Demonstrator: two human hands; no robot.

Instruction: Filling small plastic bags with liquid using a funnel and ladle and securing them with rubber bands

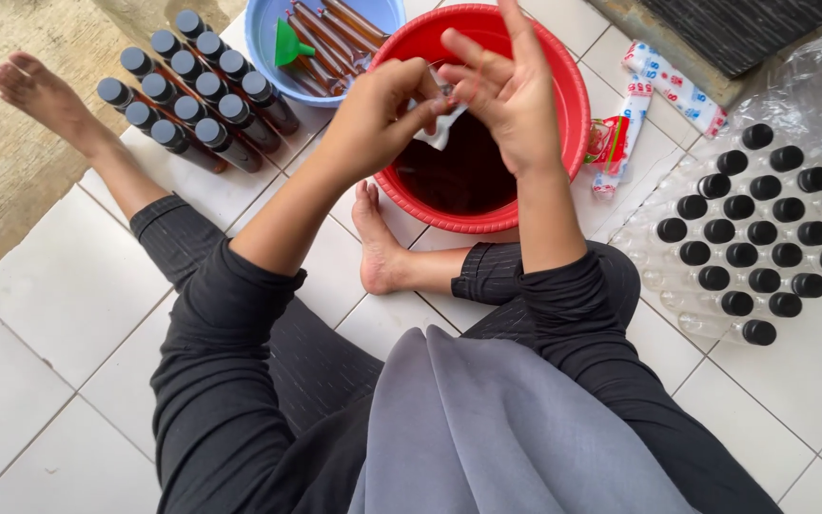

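White floor tiles [59, 314] are carrying our round red plastic basin [573, 105]; above it, both hands' fingers [411, 90] are pinching a small white sachet [441, 128].

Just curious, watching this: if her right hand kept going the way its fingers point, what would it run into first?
The right hand points away from her, over the red basin. Going straight on, it would likely cross the far rim and meet the tiled floor beyond, though height is hard to judge.
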